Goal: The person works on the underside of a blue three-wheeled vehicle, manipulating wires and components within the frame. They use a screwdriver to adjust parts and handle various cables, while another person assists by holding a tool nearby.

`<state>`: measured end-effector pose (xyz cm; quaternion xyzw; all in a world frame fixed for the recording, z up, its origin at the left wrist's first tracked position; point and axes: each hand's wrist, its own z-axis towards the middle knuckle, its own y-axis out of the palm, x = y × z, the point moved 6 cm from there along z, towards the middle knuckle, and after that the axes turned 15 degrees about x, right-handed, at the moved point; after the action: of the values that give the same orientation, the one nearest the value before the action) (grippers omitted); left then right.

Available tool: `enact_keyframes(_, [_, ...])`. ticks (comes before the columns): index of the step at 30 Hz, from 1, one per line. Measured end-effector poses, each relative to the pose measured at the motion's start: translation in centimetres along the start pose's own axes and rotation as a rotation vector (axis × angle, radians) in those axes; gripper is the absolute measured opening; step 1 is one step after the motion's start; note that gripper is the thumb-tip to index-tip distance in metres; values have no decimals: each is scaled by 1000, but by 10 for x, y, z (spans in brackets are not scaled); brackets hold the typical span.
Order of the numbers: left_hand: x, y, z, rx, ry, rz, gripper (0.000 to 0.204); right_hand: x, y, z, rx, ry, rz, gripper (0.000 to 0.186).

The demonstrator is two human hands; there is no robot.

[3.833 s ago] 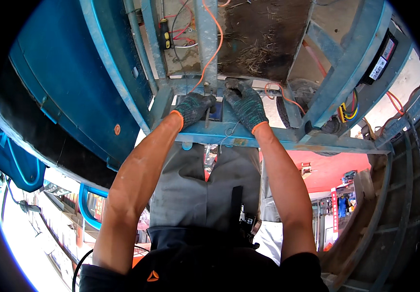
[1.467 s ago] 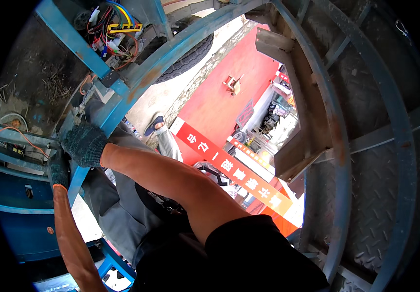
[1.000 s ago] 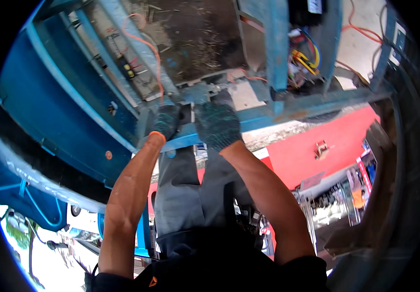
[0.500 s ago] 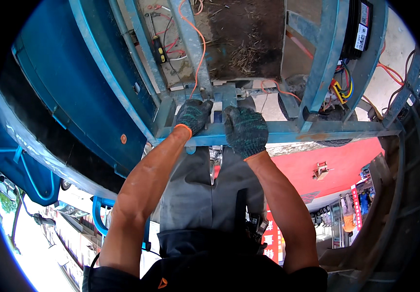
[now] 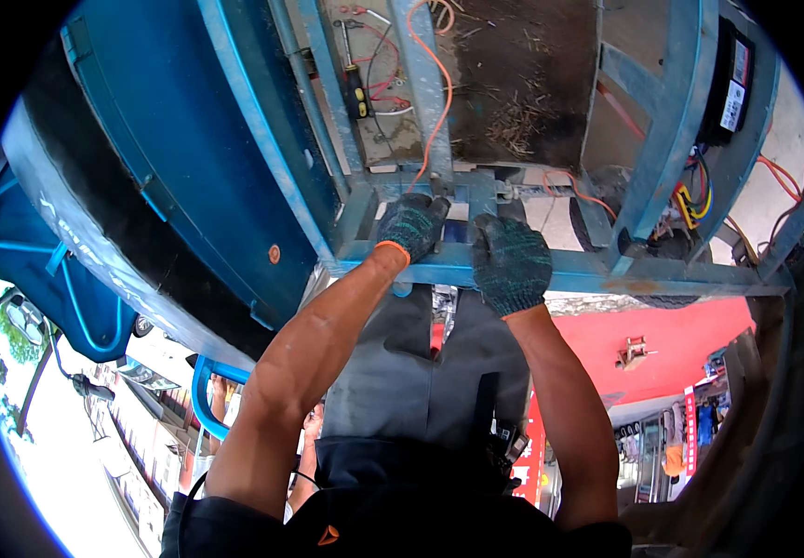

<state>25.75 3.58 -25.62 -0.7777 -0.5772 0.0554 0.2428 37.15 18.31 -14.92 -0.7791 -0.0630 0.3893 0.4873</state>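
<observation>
We have our left hand (image 5: 411,226) at twelve o'clock, gloved fingers curled at the blue crossbar (image 5: 644,272), which runs from mid-view toward three. Our right hand (image 5: 514,265), near three, curls over the same bar; we cannot tell what either grips. A narrow gap parts them. The slanting beam (image 5: 259,107) hems our left between ten and eleven; rightward, the bar's edge runs on with more room.
</observation>
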Motion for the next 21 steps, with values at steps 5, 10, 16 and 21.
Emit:
enact_keyframes(5, [6, 0, -1, -100, -93, -50, 50, 4, 5, -3, 59, -41, 25, 19])
enact_keyframes(10, [4, -19, -12, 175, -171, -59, 52, -1, 5, -4, 26, -54, -27, 15])
enact_keyframes(16, [-7, -7, 0, -21, -181, -166, 58, -3, 4, -1, 56, -89, -33, 14])
enact_keyframes(21, [13, -5, -2, -208, -47, 21, 66, -4, 4, -4, 48, -72, -56, 16])
